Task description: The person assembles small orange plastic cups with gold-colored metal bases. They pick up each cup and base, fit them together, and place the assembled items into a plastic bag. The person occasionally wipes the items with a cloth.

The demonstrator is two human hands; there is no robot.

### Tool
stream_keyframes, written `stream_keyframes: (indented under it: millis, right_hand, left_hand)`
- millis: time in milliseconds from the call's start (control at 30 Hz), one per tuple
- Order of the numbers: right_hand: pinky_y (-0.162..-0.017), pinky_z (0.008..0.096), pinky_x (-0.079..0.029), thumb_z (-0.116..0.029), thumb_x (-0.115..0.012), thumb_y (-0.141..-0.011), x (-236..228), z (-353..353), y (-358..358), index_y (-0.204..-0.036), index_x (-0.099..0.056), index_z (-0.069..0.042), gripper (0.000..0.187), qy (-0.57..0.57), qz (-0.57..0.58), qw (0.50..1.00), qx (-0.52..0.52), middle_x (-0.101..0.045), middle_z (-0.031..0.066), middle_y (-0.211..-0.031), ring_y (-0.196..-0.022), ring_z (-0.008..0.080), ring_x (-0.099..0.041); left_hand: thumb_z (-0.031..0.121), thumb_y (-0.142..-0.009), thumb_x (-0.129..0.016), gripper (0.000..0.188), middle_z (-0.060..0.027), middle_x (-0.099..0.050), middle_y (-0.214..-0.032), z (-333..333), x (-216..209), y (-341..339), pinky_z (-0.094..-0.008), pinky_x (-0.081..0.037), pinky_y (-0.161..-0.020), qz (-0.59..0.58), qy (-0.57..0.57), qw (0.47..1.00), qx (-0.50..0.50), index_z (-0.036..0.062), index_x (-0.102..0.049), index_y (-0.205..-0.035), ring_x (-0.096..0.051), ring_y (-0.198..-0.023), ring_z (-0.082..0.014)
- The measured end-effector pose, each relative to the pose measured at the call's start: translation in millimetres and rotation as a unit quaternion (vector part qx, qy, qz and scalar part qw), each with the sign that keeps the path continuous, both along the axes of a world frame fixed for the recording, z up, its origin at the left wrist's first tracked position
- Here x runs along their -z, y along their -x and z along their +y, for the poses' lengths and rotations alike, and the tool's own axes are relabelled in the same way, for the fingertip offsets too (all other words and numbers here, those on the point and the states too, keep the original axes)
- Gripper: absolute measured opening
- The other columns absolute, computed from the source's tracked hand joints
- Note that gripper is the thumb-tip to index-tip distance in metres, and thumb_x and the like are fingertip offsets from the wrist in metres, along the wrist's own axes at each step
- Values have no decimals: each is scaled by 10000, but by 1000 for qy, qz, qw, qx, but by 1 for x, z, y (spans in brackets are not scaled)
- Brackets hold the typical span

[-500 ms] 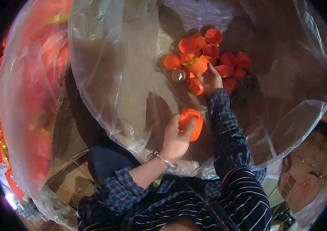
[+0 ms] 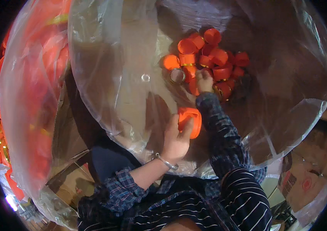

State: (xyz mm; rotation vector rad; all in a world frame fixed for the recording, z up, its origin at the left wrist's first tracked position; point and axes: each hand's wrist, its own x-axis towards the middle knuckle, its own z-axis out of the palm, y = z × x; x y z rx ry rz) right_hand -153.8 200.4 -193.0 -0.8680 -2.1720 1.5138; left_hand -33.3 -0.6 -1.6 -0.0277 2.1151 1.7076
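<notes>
My left hand [image 2: 177, 138] is closed around a short, round orange cup-shaped piece [image 2: 196, 124], thumb on its near side, held above the bag's near part. Farther in, my right hand [image 2: 204, 81] reaches into a pile of orange cup-shaped pieces [image 2: 187, 46], some with gold bands. Its fingers are bunched and bent down among the pieces; what they grip is hidden. An orange piece [image 2: 194, 87] lies against its left side. Just left of the hand is a round piece with a pale, shiny open end [image 2: 177, 76].
A clear plastic bag [image 2: 132, 82] lines the large container around the pile, its loose rim folding toward me. To the left, more orange pieces [image 2: 42, 111] show behind plastic film. Cardboard boxes [image 2: 304, 179] stand at the lower right, with another cardboard piece [image 2: 69, 179] at the lower left.
My right hand has moved left and down among the pieces. The gold-banded piece it was touching has left that spot, and pieces nearby have shifted. My left hand still holds its orange piece, almost unmoved.
</notes>
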Motion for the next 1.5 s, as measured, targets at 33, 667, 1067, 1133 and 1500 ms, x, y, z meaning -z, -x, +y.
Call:
stream_keyframes:
  millis: [33,667,1067,1133,1500]
  right_hand:
    - [-749,483,-511,-233,-660,-833,12,-13,-12,-1006,-687,-66,242,-188,-64,970,-143,-691,169,-922,-877,397,-650]
    - [-826,349,-526,-211,-678,-888,-29,-31,-47,-1128,-598,-38,306,87,-89,971,-206,-667,108,-1017,-942,219,-647]
    - [-1048,291,-382,-208,-463,-1035,-177,-77,-153,-1330,-516,39,388,-5,126,989,-74,-573,106,-1289,-1202,185,-530]
    - [-1075,298,-355,-203,-453,-1036,-186,-89,-156,-1342,-506,37,393,45,160,984,-70,-548,129,-1332,-1254,199,-497]
    - [-1052,376,-377,-284,-497,-962,-182,-93,-155,-1327,-487,23,477,-159,190,961,-124,-534,214,-1284,-1182,344,-517]
  left_hand:
    - [286,-959,-613,318,-164,-583,-920,-1,0,0,-367,-455,-782,-16,-7,1000,-13,-16,-538,-1022,-559,-844,-250]
    - [343,-997,-560,416,-101,-587,-1178,1,29,13,-343,-450,-931,-79,-163,975,-132,-1,-531,-1231,-556,-1062,-186]
    - [275,-1003,-561,367,-71,-599,-1224,3,6,23,-337,-458,-990,-157,-416,893,-72,15,-540,-1261,-586,-1110,-175]
    - [271,-999,-568,359,-71,-603,-1197,5,3,19,-322,-462,-966,-128,-383,913,-58,9,-548,-1243,-588,-1080,-169]
    - [291,-1007,-535,344,-74,-621,-1157,2,-3,23,-325,-469,-899,-205,-391,897,-16,16,-566,-1213,-591,-1042,-192]
